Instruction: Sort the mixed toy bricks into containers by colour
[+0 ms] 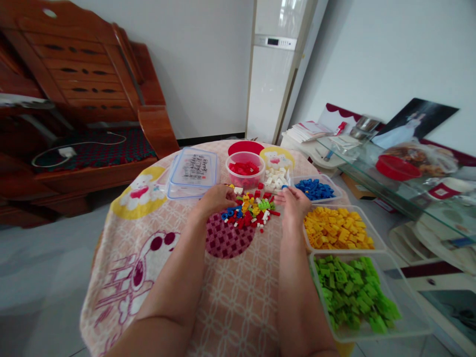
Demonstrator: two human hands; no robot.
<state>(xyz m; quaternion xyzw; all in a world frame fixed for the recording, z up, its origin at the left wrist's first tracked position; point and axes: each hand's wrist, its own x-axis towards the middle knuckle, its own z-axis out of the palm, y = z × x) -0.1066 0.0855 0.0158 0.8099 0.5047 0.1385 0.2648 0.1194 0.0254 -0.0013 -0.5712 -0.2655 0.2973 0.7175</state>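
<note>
A mixed pile of small toy building bricks in red, yellow, blue, white and green lies on the tablecloth between my hands. My left hand is at the pile's left edge, its fingers curved and slightly apart; nothing shows between them. Beyond the pile, my right hand pinches a blue brick between thumb and fingertips. That hand is just left of a clear tray of blue bricks. White bricks sit behind it. A round tub holds red bricks.
At right stand clear trays of yellow bricks and green bricks. Blue-rimmed lids lie at back left, a red round lid behind the tub. A glass shelf adjoins the table's right; a wooden bench stands left.
</note>
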